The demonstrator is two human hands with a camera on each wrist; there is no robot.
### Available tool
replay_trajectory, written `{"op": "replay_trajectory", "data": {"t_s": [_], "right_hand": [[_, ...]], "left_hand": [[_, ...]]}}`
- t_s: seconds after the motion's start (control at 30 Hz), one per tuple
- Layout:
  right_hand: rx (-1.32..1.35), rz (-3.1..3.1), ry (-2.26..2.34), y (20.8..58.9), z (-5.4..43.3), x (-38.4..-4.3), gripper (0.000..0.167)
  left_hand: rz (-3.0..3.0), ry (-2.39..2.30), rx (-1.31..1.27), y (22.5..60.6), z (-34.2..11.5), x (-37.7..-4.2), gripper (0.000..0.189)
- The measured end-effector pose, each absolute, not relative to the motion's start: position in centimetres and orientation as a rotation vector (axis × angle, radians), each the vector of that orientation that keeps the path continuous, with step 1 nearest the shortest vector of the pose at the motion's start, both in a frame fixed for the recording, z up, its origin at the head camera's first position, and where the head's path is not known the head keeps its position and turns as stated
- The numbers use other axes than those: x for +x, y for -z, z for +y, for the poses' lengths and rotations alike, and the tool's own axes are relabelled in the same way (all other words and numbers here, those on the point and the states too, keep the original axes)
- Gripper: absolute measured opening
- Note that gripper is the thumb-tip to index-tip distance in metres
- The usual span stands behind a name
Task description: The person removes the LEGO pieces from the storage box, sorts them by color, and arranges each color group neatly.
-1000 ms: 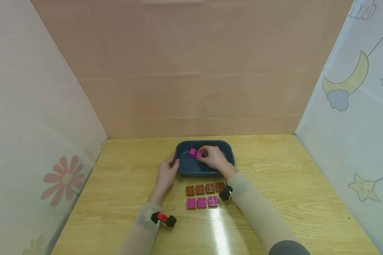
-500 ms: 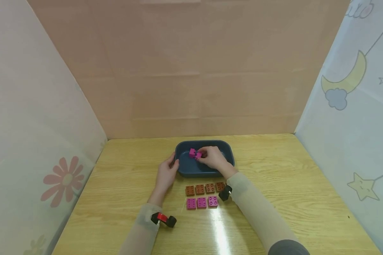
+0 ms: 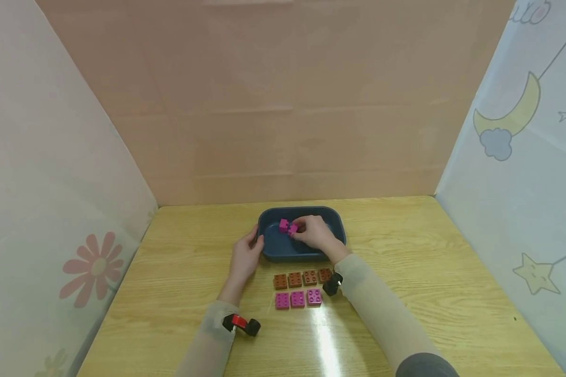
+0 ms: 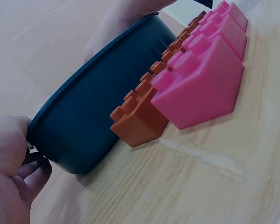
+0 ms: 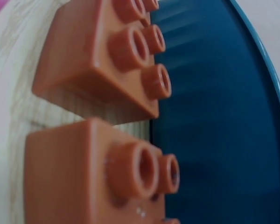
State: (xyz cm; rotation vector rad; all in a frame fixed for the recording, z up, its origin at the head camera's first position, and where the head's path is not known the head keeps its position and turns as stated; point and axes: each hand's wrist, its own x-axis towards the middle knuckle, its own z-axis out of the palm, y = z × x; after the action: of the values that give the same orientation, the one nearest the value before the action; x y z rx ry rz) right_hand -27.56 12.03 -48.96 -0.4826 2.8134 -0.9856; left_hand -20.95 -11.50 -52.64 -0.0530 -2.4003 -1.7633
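A dark blue plastic tub stands at the back middle of the table. My left hand holds its left end, and in the left wrist view the fingers bend in against the wall below the rim. Inside the tub my right hand pinches a pink toy building brick between thumb and fingers. Another pink brick lies just left of it in the tub. The right wrist view shows brown bricks and the tub's outer wall, with the right hand itself out of sight.
In front of the tub runs a row of several brown bricks, its right end close to the right wrist camera. Nearer lies a row of three pink bricks. Fabric walls enclose the table at the back and sides.
Both hands, the tub and the bricks keep their places. Only the head view has shifted very slightly.
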Motion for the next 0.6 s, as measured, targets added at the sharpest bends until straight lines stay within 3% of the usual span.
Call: {"op": "replay_trajectory", "data": {"t_s": [0.6], "right_hand": [[-0.479, 2.781, 1.021, 49.11, 12.31, -27.35, 0.041]], "left_hand": [[-2.405, 1.759, -0.068, 52.70, -11.61, -21.03, 0.049]]}}
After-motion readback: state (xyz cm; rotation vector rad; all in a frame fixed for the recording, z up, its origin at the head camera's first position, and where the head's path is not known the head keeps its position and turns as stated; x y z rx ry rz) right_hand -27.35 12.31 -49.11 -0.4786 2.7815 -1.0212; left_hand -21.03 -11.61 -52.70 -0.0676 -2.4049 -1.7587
